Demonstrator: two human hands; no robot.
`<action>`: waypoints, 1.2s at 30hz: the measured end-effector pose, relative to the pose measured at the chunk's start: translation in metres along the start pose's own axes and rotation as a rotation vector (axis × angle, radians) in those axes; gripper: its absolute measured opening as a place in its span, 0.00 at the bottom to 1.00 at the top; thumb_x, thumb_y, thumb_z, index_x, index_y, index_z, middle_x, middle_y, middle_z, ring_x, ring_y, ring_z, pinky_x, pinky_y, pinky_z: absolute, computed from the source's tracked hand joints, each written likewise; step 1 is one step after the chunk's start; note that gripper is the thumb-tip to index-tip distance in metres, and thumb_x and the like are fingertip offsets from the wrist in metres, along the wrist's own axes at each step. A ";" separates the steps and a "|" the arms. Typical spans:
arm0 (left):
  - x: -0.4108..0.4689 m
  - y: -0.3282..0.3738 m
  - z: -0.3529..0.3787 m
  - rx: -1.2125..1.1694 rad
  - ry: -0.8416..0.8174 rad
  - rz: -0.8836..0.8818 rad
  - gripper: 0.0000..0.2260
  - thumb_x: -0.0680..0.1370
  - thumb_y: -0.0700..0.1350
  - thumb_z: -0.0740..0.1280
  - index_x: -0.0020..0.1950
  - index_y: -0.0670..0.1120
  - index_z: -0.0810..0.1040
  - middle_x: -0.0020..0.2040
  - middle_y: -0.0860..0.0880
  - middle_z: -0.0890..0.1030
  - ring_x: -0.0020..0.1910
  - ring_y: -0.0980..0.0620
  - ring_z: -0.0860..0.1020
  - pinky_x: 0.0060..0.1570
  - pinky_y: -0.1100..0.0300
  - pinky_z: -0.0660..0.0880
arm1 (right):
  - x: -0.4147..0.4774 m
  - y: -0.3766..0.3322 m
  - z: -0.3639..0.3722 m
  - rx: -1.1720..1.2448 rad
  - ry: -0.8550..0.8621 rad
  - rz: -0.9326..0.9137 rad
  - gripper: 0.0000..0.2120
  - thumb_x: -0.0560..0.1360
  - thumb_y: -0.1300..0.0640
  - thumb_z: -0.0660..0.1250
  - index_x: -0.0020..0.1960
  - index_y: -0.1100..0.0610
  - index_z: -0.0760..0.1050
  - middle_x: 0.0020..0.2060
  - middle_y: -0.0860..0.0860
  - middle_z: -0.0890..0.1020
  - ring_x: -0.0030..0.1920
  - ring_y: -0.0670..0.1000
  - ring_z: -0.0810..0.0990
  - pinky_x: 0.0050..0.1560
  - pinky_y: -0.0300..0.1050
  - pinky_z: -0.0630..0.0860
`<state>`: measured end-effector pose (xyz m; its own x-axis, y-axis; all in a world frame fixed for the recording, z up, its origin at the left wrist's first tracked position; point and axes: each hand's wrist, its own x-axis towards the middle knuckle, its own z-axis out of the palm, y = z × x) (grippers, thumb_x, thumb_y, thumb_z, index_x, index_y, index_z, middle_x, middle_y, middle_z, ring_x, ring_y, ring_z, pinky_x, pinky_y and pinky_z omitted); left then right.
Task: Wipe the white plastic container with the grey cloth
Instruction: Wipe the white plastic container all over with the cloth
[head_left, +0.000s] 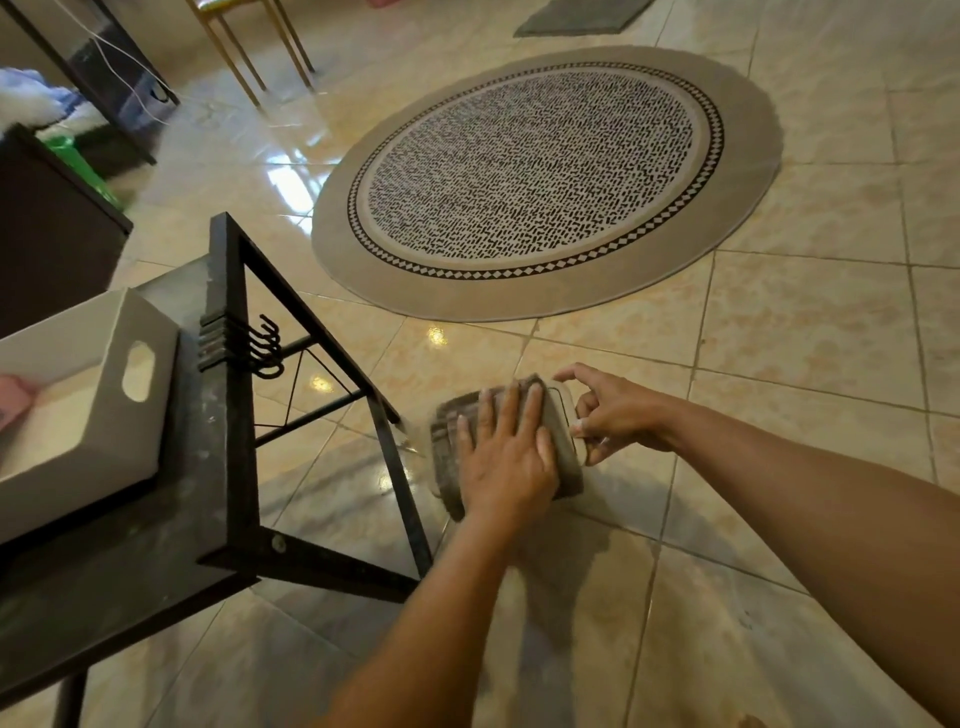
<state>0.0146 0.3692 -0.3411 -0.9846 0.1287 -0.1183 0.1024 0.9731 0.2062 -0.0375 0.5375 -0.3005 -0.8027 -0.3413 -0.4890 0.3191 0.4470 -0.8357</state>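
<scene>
Head view looks down on both my hands out over the tiled floor (779, 364), just right of the bench (156, 545); my left hand (506, 457) lies flat, fingers (511, 410) spread and straight, pressing the grey cloth (447, 441) onto the container (563, 421), which shows only as a pale rounded edge past the cloth; what it holds I cannot tell; my right hand (613, 410) pinches that edge with curled fingers, steadying it; the cloth is blurred. One white box (93, 405) with an oval handle hole sits on the dark bench, something pink (15, 400) in its corner; four black hooks (265, 348) hang together on the bench's black frame. One round patterned rug (545, 176) lies on the glossy beige tiles; one grey mat (582, 15) is further off; thin chair legs (249, 47) stand at the top left.
</scene>
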 end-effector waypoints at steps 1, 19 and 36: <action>0.010 -0.009 -0.007 -0.021 0.000 -0.065 0.27 0.83 0.56 0.42 0.80 0.56 0.36 0.81 0.52 0.36 0.79 0.46 0.35 0.76 0.39 0.37 | 0.000 0.000 0.000 0.002 0.015 0.004 0.33 0.77 0.73 0.64 0.75 0.49 0.60 0.37 0.56 0.75 0.34 0.53 0.79 0.43 0.54 0.85; -0.018 -0.013 -0.005 0.152 -0.091 0.225 0.26 0.82 0.58 0.39 0.79 0.59 0.35 0.79 0.56 0.32 0.77 0.50 0.30 0.76 0.40 0.36 | 0.003 0.001 -0.001 0.017 -0.015 0.009 0.34 0.76 0.74 0.63 0.75 0.49 0.60 0.40 0.58 0.74 0.36 0.54 0.80 0.42 0.56 0.85; -0.007 0.029 0.002 -0.059 -0.047 -0.068 0.30 0.81 0.59 0.40 0.79 0.53 0.31 0.79 0.50 0.29 0.76 0.46 0.27 0.75 0.39 0.34 | 0.003 0.002 -0.006 0.060 -0.004 0.047 0.33 0.75 0.74 0.63 0.73 0.48 0.63 0.42 0.60 0.77 0.42 0.55 0.80 0.47 0.55 0.85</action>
<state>0.0247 0.3965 -0.3364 -0.9811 0.0733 -0.1792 0.0261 0.9672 0.2525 -0.0421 0.5428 -0.3018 -0.7840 -0.3242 -0.5293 0.3864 0.4124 -0.8250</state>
